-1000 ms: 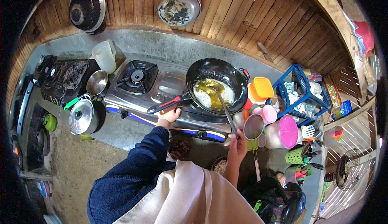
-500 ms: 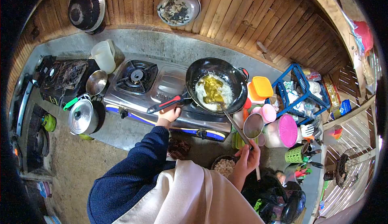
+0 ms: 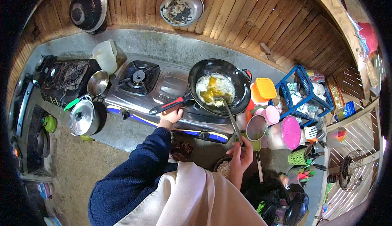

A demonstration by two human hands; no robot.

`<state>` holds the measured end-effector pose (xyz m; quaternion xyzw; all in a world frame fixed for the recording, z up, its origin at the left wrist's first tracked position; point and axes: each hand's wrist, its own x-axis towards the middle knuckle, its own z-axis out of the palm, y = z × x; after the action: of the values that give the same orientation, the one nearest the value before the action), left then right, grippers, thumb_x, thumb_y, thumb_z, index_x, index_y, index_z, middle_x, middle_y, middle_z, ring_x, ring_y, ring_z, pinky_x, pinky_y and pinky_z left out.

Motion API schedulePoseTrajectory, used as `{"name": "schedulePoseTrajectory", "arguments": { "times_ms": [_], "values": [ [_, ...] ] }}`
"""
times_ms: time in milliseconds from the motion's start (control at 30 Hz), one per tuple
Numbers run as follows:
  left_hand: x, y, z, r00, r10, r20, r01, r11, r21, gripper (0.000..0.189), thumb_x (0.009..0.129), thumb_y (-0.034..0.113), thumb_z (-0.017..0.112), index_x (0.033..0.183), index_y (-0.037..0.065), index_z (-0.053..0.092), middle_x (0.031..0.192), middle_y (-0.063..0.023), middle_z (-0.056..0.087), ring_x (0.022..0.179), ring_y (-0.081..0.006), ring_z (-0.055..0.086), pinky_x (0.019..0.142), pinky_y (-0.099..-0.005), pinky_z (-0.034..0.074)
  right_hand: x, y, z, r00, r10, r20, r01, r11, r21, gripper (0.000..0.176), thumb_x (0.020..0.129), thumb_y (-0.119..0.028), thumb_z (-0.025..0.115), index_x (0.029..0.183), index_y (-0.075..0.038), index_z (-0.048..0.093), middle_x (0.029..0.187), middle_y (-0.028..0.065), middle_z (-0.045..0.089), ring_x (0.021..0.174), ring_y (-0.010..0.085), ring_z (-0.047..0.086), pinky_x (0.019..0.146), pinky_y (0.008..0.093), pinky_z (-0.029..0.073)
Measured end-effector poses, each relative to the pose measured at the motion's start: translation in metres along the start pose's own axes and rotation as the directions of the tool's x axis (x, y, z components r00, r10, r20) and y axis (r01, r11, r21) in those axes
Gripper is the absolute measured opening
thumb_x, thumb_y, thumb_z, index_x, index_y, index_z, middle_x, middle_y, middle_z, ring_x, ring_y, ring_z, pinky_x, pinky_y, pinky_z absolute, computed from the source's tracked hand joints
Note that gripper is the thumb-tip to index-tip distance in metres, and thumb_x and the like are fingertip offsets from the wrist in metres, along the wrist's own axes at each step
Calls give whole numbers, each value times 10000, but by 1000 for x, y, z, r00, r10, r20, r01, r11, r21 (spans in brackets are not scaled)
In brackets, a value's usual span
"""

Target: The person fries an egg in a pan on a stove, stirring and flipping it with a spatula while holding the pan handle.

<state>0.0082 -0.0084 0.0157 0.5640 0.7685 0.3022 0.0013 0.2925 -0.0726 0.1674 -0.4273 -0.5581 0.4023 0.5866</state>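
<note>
A black wok (image 3: 196, 77) sits on the right burner of the two-burner gas stove (image 3: 163, 111). In it, a yellow egg-like mixture (image 3: 214, 89) lies in foaming oil. My left hand (image 3: 172, 115) is closed at the wok's red-and-black handle (image 3: 167, 105), which partly covers the fingers. My right hand (image 3: 241, 154) grips the long handle of a metal spatula (image 3: 233, 122). The spatula's head is down in the mixture, near the wok's front side. Just right of that hand is a sieve (image 3: 257, 127) with a long handle. Below the stove, a bowl of rice (image 3: 223, 168) is partly hidden by my right arm.
Left of the stove stand a lidded pot (image 3: 83, 120), a small saucepan (image 3: 98, 83) and a plastic pitcher (image 3: 105, 56). To the right are an orange-lidded container (image 3: 265, 88), a pink-lidded tub (image 3: 290, 132) and a blue rack (image 3: 300, 91). Two pans hang on the wall.
My right hand has moved left and slightly up with the spatula. The spatula's head has shifted within the mixture, which has changed shape. My left hand stays at the handle.
</note>
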Motion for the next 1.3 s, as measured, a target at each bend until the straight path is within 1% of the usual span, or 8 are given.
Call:
{"name": "schedulePoseTrajectory", "arguments": {
  "times_ms": [333, 433, 600, 767, 833, 1067, 1167, 1300],
  "values": [
    [2, -1, -1, 1000, 2, 27, -1, 1000, -14, 338, 731, 335, 486, 959, 107, 588, 906, -140, 601, 840, -320, 579, 732, -433, 462, 5, 46, 19, 990, 103, 98, -106, 994, 30, 326, 871, -50, 503, 1190, 6, 464, 895, 66, 606, 530, 66, 536, 465, 180, 399],
    [2, 3, -5, 999, 0, 37, 0, 1000, 2, 344, 733, 342, 485, 955, 100, 588, 915, -144, 597, 846, -322, 578, 735, -436, 461, 7, 54, 18, 972, 154, 178, -134, 984, -119, 392, 864, -28, 487, 1247, 8, 409, 970, 112, 609, 582, 81, 563, 488, 199, 440],
    [3, 5, -9, 994, -38, 106, 33, 998, 51, 349, 732, 339, 490, 964, 95, 581, 916, -142, 596, 850, -322, 575, 744, -440, 457, 8, 69, 19, 964, 180, 196, -168, 983, -75, 415, 867, -30, 487, 1269, 3, 389, 1018, 121, 591, 615, 105, 581, 528, 219, 470],
    [2, -3, 2, 999, 5, 38, -7, 1000, 28, 354, 731, 337, 491, 975, 94, 575, 914, -141, 593, 852, -322, 571, 743, -440, 455, 7, 70, 19, 952, 212, 222, -197, 977, -88, 433, 864, -36, 497, 1278, 0, 378, 1005, 120, 591, 630, 120, 593, 571, 240, 503],
    [1, -3, 4, 999, 2, 43, -4, 999, 37, 356, 731, 336, 491, 980, 94, 573, 912, -140, 592, 851, -321, 570, 742, -440, 455, 7, 67, 18, 950, 249, 189, -226, 965, -135, 427, 856, -28, 501, 1268, 7, 394, 965, 76, 587, 595, 81, 561, 487, 177, 385],
    [1, -6, 6, 998, -25, 62, 22, 999, 50, 332, 728, 352, 480, 890, 87, 597, 875, -142, 597, 819, -320, 578, 708, -445, 461, 6, 57, 14, 981, 174, 89, -164, 980, -112, 356, 858, -38, 512, 1203, 29, 456, 850, 47, 589, 561, 57, 513, 485, 174, 380],
    [1, -6, 7, 998, -22, 53, 20, 999, 50, 323, 725, 349, 483, 874, 87, 599, 868, -144, 599, 809, -320, 580, 697, -446, 462, 4, 48, 13, 999, 37, 15, -39, 994, 99, 290, 854, -11, 522, 1142, 24, 500, 823, 47, 580, 574, 59, 509, 509, 193, 433],
    [1, 2, -3, 999, -30, 23, 31, 999, -33, 304, 722, 328, 495, 880, 90, 597, 865, -146, 600, 804, -321, 582, 693, -446, 462, 2, 29, 5, 1000, -4, -15, 5, 999, 33, 272, 855, -16, 529, 1123, 25, 504, 825, 75, 583, 541, 80, 520, 482, 201, 437]
  ]
}}
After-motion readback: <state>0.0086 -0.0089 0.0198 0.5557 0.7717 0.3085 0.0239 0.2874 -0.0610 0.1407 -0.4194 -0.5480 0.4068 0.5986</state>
